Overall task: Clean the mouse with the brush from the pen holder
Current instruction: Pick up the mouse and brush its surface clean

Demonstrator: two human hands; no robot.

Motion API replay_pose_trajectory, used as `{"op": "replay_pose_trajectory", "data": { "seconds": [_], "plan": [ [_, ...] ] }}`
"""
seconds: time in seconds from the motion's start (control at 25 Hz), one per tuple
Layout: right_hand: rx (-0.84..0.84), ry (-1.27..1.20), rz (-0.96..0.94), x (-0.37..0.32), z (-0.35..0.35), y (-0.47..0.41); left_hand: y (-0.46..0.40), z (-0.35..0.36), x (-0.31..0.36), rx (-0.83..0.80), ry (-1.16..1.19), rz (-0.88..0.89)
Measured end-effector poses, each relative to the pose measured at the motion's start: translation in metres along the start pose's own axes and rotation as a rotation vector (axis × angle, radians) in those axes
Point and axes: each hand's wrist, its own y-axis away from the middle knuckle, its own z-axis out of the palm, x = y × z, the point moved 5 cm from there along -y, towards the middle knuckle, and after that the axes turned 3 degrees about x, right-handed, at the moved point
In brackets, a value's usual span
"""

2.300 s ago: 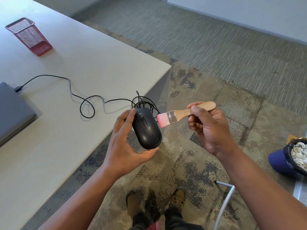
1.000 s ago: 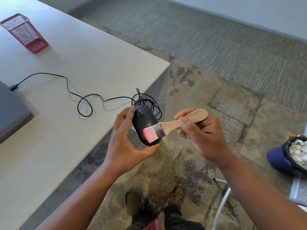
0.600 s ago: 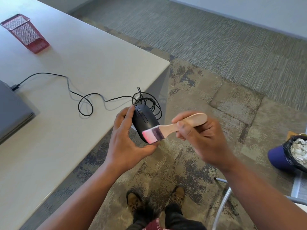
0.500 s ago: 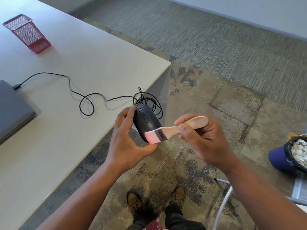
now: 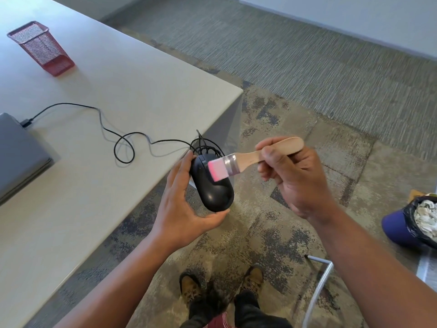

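My left hand cradles a black wired mouse just off the table's near corner, fingers along its left side and thumb under its rear. My right hand grips the wooden handle of a small brush. The brush's pink bristles lie on the mouse's upper right front, beside the wheel. The mouse's black cable loops back across the table. A red mesh pen holder stands far left on the table and looks empty.
A grey closed laptop lies at the left edge of the white table, with the cable plugged into it. A bin lined with a black bag stands on the carpet at right. A metal chair leg and my shoes are below.
The brush has swept over the mouse: from beside its right side, down to its rear, and now back up to its front. My left hand keeps hold of the mouse.
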Motion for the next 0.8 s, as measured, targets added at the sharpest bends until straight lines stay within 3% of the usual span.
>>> {"op": "replay_pose_trajectory", "data": {
  "seconds": [0.12,0.32,0.56,0.8],
  "plan": [
    [0.001,0.040,0.077,0.009,0.006,-0.004,0.003,-0.001,0.000,-0.001,0.019,-0.006],
    [0.170,0.046,0.088,0.007,-0.014,-0.014,0.008,-0.002,0.002,-0.015,0.036,0.021],
    [0.030,-0.044,0.106,0.008,0.021,-0.017,0.008,0.005,0.003,-0.030,0.117,0.069],
    [0.127,0.097,0.072,0.011,0.002,-0.021,0.009,0.006,-0.003,-0.037,0.125,0.076]
  ]
}}
